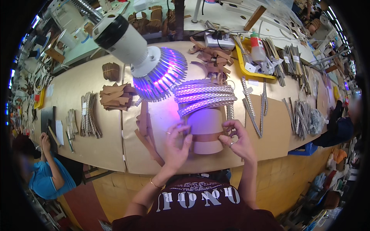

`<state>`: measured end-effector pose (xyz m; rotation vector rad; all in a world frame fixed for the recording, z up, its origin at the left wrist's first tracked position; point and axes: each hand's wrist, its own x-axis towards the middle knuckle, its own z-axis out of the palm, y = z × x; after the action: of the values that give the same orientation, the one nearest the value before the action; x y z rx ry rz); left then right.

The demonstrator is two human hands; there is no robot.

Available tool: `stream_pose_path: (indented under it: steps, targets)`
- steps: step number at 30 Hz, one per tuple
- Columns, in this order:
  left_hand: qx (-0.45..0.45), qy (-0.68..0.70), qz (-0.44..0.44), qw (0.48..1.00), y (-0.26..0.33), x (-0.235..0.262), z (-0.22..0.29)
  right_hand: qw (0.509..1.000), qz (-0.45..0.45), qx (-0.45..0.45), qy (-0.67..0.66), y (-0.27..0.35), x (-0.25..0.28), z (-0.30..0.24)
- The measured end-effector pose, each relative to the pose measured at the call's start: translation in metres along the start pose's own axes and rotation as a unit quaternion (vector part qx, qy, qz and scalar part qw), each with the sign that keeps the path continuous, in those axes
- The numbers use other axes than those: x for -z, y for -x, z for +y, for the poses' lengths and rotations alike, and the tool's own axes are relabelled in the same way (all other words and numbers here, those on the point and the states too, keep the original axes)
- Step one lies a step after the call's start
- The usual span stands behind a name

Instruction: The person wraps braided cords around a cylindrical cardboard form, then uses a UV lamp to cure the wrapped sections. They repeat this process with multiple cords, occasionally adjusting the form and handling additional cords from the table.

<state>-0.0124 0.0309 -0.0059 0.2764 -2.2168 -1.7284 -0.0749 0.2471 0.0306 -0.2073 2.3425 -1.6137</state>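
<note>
My left hand point(177, 144) is partly open, thumb and curled fingers apart at the left side of the pale cylinder point(205, 120), and I see nothing held in that gap. My right hand point(239, 140) has its digits drawn in close, one tip on the right end of the brown band point(206, 137); I cannot tell whether it pinches the band or only presses it.

The cylinder sits at the near side of the gold-coloured table point(181, 163), in front of me, and the band crosses its nearer part. At its far end I see a bundle of braided straps point(204, 98), lit purple; I can't make out whether they pass all the way round it. The finned lamp point(163, 73) hangs just beyond, on the left.

Farther out, brown strips point(146, 134) lie left of the cylinder, with a brown stack point(115, 96) past them. On the right, loose braids point(252, 109) rest partly on a tan board point(273, 125). Beyond is a yellow tray point(256, 74) with a bottle point(257, 48) in it. At far left sits a co-worker in a blue shirt point(54, 179).
</note>
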Motion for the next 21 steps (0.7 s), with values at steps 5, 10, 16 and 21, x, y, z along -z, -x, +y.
stream_pose_path:
  steps: [5, 10, 16, 21]
  targets:
    - [0.024, 0.004, -0.06, 0.998, 0.013, -0.003, -0.002, 0.993, -0.049, 0.084, 0.064, 0.002, 0.006, -0.005]
    - [0.082, 0.114, -0.11, 0.984, 0.0, 0.011, 0.009, 0.99, -0.107, -0.069, -0.068, -0.008, 0.017, -0.021]
    - [0.099, 0.192, -0.049, 0.975, -0.019, -0.002, 0.015, 0.993, -0.013, 0.057, -0.105, -0.034, 0.015, -0.006]
    - [0.151, 0.228, -0.013, 0.962, -0.017, -0.007, 0.007, 0.983, 0.157, -0.096, 0.007, -0.045, 0.022, 0.036]
